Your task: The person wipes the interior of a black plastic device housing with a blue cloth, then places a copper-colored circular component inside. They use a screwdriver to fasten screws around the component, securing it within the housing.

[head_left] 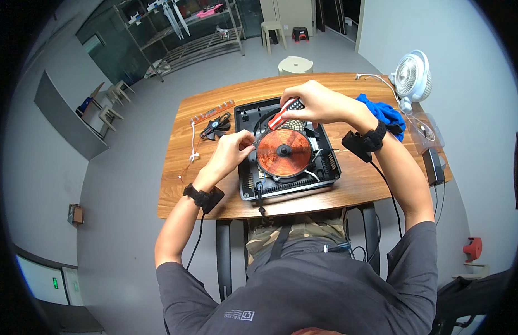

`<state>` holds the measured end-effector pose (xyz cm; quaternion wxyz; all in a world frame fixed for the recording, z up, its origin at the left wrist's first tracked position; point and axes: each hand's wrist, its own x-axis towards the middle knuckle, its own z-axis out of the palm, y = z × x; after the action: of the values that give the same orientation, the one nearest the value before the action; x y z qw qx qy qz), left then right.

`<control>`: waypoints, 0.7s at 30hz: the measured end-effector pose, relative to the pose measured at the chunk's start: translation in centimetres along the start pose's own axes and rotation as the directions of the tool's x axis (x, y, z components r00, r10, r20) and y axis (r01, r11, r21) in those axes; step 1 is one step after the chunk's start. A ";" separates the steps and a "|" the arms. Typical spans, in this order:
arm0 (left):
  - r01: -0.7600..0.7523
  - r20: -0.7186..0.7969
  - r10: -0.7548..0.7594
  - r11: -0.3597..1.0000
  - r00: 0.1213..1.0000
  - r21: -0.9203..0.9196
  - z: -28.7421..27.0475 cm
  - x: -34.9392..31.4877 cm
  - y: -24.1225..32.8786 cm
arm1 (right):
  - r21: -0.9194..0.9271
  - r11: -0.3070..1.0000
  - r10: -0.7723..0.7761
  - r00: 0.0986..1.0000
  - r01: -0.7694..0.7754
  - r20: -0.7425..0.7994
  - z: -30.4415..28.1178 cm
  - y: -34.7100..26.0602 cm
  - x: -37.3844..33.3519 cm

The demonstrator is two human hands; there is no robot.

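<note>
An opened induction cooker base point(249, 195) lies on the table before me, its black housing exposed. In it sits a round copper coil point(284, 164) with a dark centre. At the coil's left edge is my left hand point(231, 151), thumb and fingers pinched together; whatever is between them is too small to make out. My right hand point(317, 103) is above the coil's far side, closed around a red-and-white striped piece point(277, 119) whose kind I cannot tell. Below that piece shows a dotted surface point(294, 125). Pale wires point(313, 174) run along the coil's right side.
Left of the housing lie a small black fan point(216, 128), an orange strip with small parts point(213, 111) and a white cable point(193, 151). On the right are a blue cloth point(386, 116), a white desk fan point(412, 75), a clear plastic box point(429, 134) and a black box point(433, 166).
</note>
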<state>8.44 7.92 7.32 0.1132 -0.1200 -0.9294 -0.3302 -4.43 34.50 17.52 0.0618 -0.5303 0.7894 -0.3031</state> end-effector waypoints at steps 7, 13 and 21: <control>-0.083 -0.021 0.084 0.996 0.996 0.019 0.4 0.1 -0.3 | -0.012 1.000 0.026 0.999 -0.026 0.029 -0.3 -0.8 -0.3; -0.105 0.012 0.104 0.994 0.994 0.030 0.5 -0.1 0.2 | 0.001 0.999 0.046 0.998 -0.046 0.030 0.2 0.1 -0.6; -0.125 0.110 0.114 0.988 0.987 0.094 0.6 -0.6 0.4 | 0.028 0.998 0.060 0.997 -0.061 0.055 -0.6 -0.7 -1.3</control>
<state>9.07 8.52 6.96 0.0902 -0.1866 -0.9406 -0.2689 -3.51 35.74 18.09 0.1001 -0.5132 0.7985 -0.2983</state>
